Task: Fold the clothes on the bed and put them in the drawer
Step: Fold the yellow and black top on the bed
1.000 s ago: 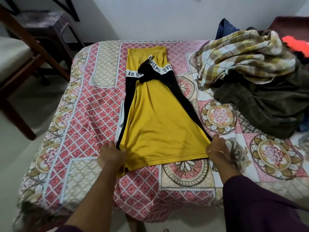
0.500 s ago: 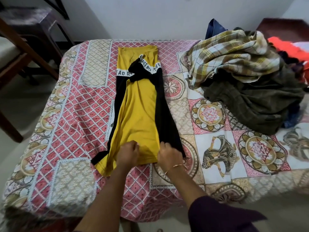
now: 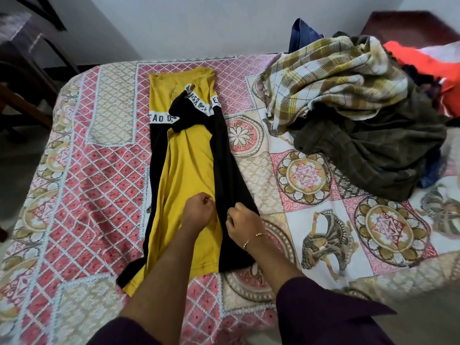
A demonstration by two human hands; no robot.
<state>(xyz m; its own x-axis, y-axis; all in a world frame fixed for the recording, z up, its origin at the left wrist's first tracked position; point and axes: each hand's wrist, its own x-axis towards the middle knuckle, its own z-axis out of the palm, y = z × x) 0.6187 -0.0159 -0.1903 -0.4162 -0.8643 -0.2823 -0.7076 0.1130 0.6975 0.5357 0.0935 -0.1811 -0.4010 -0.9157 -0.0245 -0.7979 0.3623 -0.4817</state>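
Since a moment ago, both hands have slid up the yellow and black shirt, away from its bottom edge and toward its middle, and the shirt looks a bit more narrow now. The shirt lies flat on the bed, folded into a long strip that runs from 6 o'clock up to 12 o'clock.

Nearest are two arms in dark purple sleeves, coming in from 6 o'clock. The left hand sits on the yellow part, with its fingers curled into a fist; I cannot tell if its grip has any cloth in it. Just beside it, at its 3 o'clock, the right hand pinches the black side of the shirt between curled fingers and thumb. A thin gold bracelet is on the right wrist.

Farther up the shirt, a black sleeve is folded across a white band with letters.

At 2 o'clock, well apart from the shirt, is a messy pile of clothes: a checked cloth on top, a dark green one under it, and something orange behind.

At 10 o'clock, off the bed, stands a wooden chair.
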